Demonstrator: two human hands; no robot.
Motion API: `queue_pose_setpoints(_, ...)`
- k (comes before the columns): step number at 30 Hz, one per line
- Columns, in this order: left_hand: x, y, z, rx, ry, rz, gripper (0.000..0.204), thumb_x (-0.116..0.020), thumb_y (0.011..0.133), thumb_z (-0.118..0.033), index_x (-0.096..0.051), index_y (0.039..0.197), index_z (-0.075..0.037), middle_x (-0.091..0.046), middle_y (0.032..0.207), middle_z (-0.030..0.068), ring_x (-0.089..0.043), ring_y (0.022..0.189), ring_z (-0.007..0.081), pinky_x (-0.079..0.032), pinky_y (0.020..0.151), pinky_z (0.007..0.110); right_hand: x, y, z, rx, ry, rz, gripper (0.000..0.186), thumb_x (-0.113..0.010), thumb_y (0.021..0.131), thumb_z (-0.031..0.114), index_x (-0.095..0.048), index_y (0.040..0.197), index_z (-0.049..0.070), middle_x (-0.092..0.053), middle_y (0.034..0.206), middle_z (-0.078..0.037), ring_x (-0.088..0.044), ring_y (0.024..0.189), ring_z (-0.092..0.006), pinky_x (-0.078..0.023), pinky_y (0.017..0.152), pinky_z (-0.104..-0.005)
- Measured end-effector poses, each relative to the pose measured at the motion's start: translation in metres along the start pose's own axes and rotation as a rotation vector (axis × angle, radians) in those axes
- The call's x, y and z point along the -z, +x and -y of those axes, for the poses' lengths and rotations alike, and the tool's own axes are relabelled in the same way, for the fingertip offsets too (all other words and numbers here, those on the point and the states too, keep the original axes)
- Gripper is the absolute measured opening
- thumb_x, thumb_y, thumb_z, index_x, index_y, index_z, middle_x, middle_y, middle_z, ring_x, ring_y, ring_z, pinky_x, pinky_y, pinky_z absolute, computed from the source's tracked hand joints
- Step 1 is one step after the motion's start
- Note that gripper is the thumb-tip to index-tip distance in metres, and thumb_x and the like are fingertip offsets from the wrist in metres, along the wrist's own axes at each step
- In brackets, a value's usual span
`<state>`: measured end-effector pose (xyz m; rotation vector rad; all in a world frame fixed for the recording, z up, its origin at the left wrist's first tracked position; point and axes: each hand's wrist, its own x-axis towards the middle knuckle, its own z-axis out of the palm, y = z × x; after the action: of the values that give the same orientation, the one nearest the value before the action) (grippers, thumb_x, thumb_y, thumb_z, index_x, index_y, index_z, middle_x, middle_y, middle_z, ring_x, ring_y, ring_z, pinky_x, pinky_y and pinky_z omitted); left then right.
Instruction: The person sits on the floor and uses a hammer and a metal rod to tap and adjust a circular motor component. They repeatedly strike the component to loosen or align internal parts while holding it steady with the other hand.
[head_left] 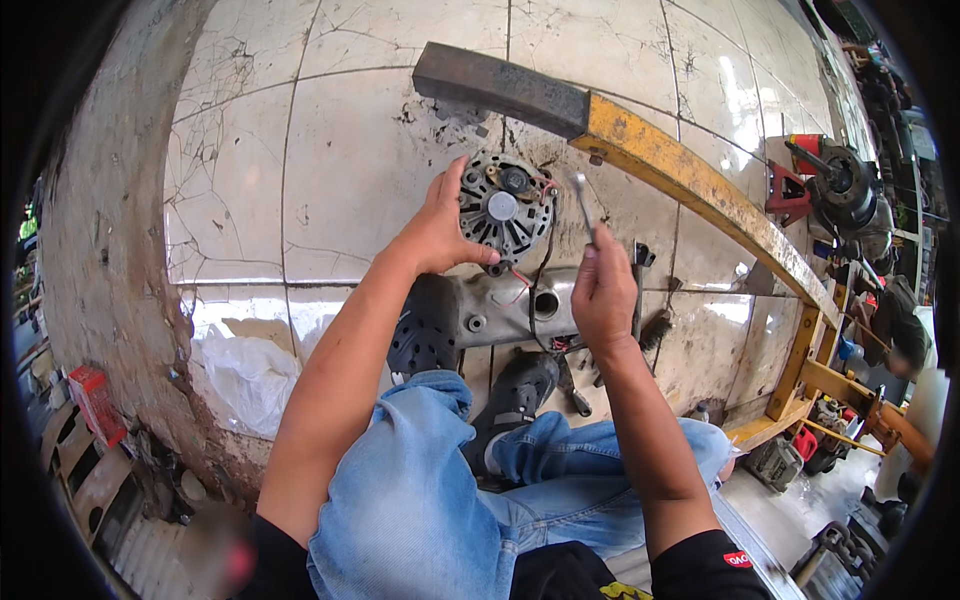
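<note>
A round alternator (536,222) with a slotted metal back and a black part near its top rests on the tiled floor in front of me. My left hand (440,228) grips its left side, fingers at the far edge and thumb at the near edge. In my right hand (605,290), to the right of the alternator, a slim metal wrench (584,205) is held with its end pointing up and away. Its tip is apart from the alternator. A thin dark cable (541,265) runs down from the alternator over a grey metal housing (500,312) between it and my feet.
A bent beam, dark at one end and yellow (690,165) along the rest, arches over the floor at the right. Tools such as a dark-handled one (575,390) lie by my shoe. Left of me are a white plastic bag (248,378) and a red box (97,400).
</note>
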<state>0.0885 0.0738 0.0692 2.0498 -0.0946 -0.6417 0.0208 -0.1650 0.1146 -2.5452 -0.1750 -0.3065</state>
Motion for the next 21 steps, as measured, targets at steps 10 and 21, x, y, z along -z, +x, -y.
queue_pose_setpoints(10,-0.002,-0.003,-0.001,0.011,-0.007,-0.002,0.142,-0.098,0.057,-0.025,-0.001,0.160,-0.012,-0.019,0.161,0.0231,-0.029,0.148,0.0393,-0.031,0.122,0.045,-0.005,-0.010,-0.007,-0.034,-0.052,0.121,0.041,-0.059,0.091,0.003,-0.058,0.133,0.007,-0.063,0.094,-0.018,-0.064,0.078,-0.0390,-0.052,0.065,-0.0462)
queue_pose_setpoints(21,-0.003,-0.003,-0.004,0.017,-0.019,0.007,0.142,-0.098,0.057,-0.022,-0.001,0.160,-0.013,-0.020,0.161,0.0242,-0.028,0.148,0.0408,-0.030,0.122,0.045,-0.002,-0.013,-0.004,-0.041,0.007,0.079,0.039,-0.059,0.092,0.002,-0.058,0.130,0.005,-0.061,0.091,-0.018,-0.062,0.074,-0.0391,-0.050,0.063,-0.0457)
